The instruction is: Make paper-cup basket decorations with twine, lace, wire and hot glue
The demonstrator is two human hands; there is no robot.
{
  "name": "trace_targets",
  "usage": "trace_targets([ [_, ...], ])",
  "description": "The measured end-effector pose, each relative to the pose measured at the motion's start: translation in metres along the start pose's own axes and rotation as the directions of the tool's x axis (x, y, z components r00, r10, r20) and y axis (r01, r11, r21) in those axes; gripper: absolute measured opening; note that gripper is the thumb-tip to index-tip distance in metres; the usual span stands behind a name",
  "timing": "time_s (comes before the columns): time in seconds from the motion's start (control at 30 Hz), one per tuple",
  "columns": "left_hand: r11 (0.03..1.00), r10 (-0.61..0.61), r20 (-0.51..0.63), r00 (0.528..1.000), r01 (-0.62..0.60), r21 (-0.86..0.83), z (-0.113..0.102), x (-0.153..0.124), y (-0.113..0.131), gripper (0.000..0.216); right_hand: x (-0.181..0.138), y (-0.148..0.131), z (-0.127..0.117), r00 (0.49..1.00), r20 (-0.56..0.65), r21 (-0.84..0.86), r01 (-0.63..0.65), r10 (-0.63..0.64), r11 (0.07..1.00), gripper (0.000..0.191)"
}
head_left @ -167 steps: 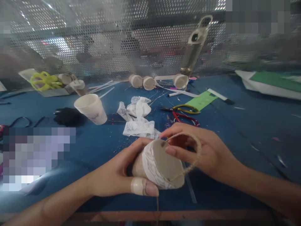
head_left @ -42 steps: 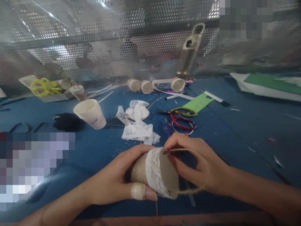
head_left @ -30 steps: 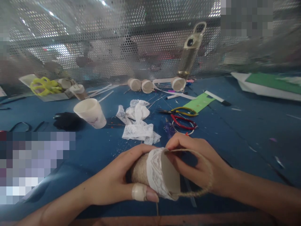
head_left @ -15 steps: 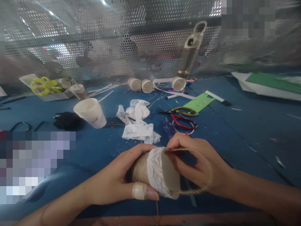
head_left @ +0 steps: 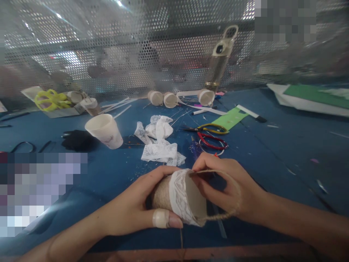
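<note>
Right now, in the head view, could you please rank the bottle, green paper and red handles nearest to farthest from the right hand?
1. Red handles, just beyond the right hand.
2. Green paper, farther back.
3. Bottle, by the perforated screen.

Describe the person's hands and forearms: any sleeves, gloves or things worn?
No glove shows on the left hand or the right hand, and no sleeve on the forearms. A pale band, perhaps a plaster, wraps the left thumb below the nail.
</note>
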State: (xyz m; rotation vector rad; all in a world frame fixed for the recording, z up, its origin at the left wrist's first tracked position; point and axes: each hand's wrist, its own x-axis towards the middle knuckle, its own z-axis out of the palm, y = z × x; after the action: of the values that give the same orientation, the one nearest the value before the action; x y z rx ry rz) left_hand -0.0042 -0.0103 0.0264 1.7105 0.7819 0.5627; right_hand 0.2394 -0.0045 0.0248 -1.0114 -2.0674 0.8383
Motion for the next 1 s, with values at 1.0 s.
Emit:
trace_targets([
  [1.0,0.998,0.022,0.001,1.0,-0.022,-0.052,-0.0001,0.0006,-0.0006,0.062,0.0,-0.0028,-0.0013,1.0,0.004,-0.019,0.018,-0.018,1.0,0.009],
])
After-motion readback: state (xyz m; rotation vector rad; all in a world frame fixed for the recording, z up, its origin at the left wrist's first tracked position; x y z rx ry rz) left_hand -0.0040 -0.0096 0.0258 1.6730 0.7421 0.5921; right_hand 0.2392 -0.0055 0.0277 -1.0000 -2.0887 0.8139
